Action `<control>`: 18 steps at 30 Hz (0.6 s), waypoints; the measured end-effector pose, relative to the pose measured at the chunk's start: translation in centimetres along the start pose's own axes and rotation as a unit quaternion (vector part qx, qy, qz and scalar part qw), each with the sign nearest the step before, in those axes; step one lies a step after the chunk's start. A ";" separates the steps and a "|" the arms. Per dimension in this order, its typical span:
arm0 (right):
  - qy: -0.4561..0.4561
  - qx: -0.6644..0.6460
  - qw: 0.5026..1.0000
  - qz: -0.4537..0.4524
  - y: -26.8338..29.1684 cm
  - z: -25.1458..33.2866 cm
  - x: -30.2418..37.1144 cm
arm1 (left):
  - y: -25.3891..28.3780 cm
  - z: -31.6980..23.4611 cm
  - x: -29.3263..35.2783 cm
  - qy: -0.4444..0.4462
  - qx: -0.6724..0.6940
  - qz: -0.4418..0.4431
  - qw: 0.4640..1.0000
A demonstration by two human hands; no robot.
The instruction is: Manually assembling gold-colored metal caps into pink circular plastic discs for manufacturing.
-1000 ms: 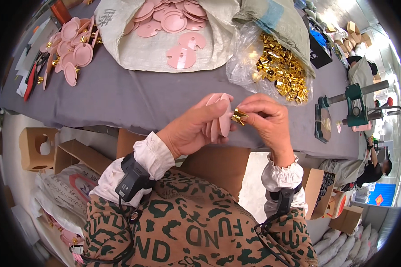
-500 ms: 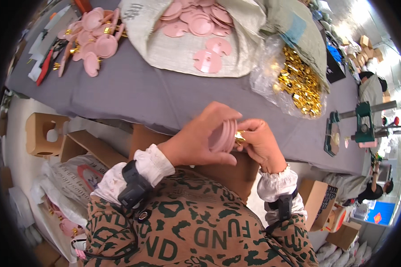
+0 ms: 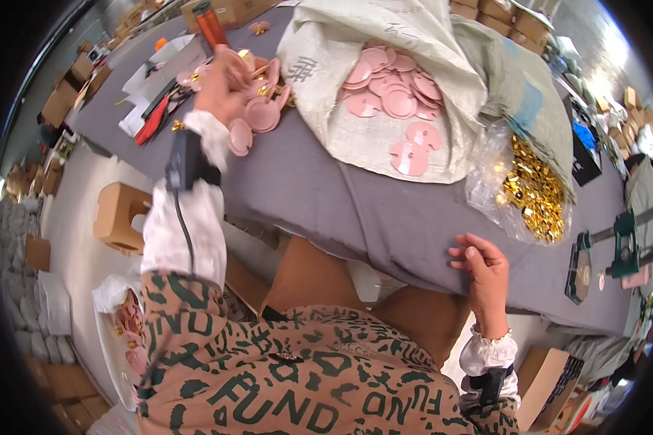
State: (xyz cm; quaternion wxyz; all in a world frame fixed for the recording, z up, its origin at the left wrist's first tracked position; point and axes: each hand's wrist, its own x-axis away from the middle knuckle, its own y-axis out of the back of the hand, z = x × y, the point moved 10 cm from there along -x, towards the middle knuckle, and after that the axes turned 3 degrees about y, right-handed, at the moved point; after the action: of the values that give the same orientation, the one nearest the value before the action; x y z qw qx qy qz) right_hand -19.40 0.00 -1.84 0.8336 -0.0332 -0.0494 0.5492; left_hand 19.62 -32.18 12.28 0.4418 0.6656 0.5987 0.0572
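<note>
My left hand (image 3: 220, 92) reaches over a pile of pink round plastic pieces with gold clips (image 3: 263, 114) at the far left of the table. Its fingers are blurred and partly lost among the pieces, so I cannot tell whether they hold one. Near the table's front edge, my right hand (image 3: 486, 279) is raised with the fingers apart and loosely bent, nothing visible in them. Flat pink discs (image 3: 399, 100) lie in the mouth of a white woven sack (image 3: 326, 134). Shiny gold clips (image 3: 535, 199) fill a clear plastic bag nearest my right hand.
Red-handled pliers (image 3: 152, 123) lie left of the pile, with an orange-red cylinder (image 3: 210, 27) behind it. A green hand press (image 3: 622, 243) stands at the table's right end. Below the left edge are a tan plastic stool (image 3: 120, 217) and a bag holding pink pieces (image 3: 130, 315).
My left hand has gone from in front of me to the far-left pile; the pink piece is no longer between my hands. My right hand has let go of the gold clip.
</note>
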 end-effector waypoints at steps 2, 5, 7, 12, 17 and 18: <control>-0.002 0.020 1.000 -0.004 0.2 0.0 1.0 | 2.9 5.6 -3.2 -0.109 -0.013 0.017 0.994; 0.016 0.059 0.998 -0.003 1.7 0.7 0.5 | 5.1 10.4 -3.6 0.007 -0.120 -0.009 0.993; 0.040 0.121 0.990 -0.060 6.6 0.9 -0.5 | 4.8 11.7 -2.8 0.058 -0.103 -0.002 0.993; 0.148 0.414 0.872 -0.215 16.0 6.1 -3.2 | -10.7 -1.9 7.1 0.178 0.603 -0.006 0.778; 0.198 0.609 0.750 -0.167 15.6 6.3 -7.3 | -23.3 -14.9 18.6 0.400 0.787 0.172 0.437; 0.214 0.641 0.718 -0.165 15.2 6.5 -7.3 | -24.8 -16.6 19.6 0.409 0.784 0.197 0.424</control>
State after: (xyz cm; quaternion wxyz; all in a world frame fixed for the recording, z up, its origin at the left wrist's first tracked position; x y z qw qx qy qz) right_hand -36.86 -0.70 2.66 0.7212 0.4013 0.4893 0.2819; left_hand -3.49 -9.56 -2.85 -0.5906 0.7230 0.3480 -0.0857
